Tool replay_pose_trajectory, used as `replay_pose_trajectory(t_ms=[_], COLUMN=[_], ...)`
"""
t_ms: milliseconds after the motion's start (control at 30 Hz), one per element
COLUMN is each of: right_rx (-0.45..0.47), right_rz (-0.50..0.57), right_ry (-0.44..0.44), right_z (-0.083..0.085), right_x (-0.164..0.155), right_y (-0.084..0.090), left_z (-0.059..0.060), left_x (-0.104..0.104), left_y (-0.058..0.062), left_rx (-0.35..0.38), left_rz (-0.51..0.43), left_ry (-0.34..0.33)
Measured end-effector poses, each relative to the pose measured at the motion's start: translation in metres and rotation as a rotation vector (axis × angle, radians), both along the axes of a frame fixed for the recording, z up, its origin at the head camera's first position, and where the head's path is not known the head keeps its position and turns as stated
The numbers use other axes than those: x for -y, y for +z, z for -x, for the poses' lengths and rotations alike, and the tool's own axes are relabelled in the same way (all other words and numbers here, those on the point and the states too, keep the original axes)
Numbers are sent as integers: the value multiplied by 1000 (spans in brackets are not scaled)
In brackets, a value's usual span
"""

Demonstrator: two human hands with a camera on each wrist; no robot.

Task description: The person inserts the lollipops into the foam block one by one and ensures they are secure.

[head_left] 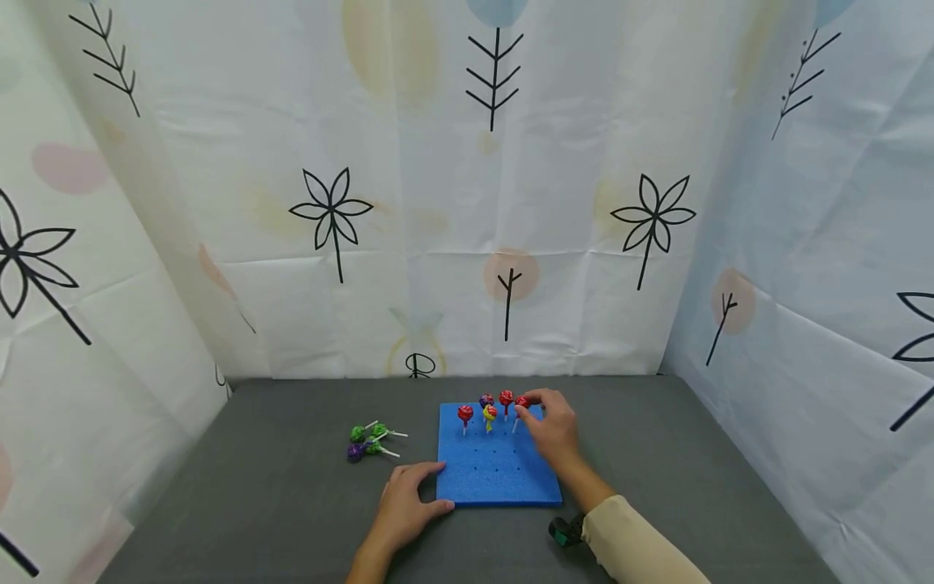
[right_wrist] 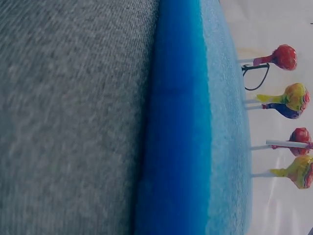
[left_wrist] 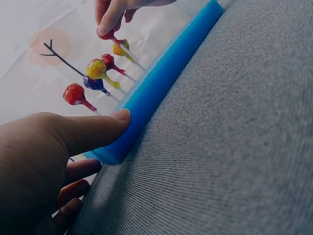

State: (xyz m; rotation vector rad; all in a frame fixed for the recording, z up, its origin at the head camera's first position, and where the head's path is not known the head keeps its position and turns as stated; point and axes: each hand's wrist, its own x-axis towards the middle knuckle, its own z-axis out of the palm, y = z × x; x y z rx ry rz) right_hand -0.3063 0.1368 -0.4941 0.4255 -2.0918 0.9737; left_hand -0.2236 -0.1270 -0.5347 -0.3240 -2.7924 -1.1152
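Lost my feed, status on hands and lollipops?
Right hand pinching red lollipop above blue foam board. Left hand steadying board's corner. Nothing blocking.

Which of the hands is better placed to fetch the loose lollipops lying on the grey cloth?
Left hand, probably: it lies nearer the loose green and purple lollipops; the right hand pinches a red lollipop.

Red lollipop (head_left: 521, 402) — upright, over blue foam (head_left: 496, 474).

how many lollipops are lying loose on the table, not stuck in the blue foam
3, though overlap may hide another. They lie clustered left of the foam board: two green lollipops above, one purple lollipop below.
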Motion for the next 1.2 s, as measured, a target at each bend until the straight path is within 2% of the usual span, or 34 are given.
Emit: replay_pose_trajectory(t_ms=[533, 1200], right_rx=[-113, -89], right_rz=[-101, -172], right_ry=[-35, -58], right_z=[11, 11], right_x=[10, 13], right_y=[-8, -10], left_z=[1, 1], left_x=[0, 0], left_y=[-4, -5], left_rx=[-34, -17], left_rz=[-17, -27], left_ry=[12, 11])
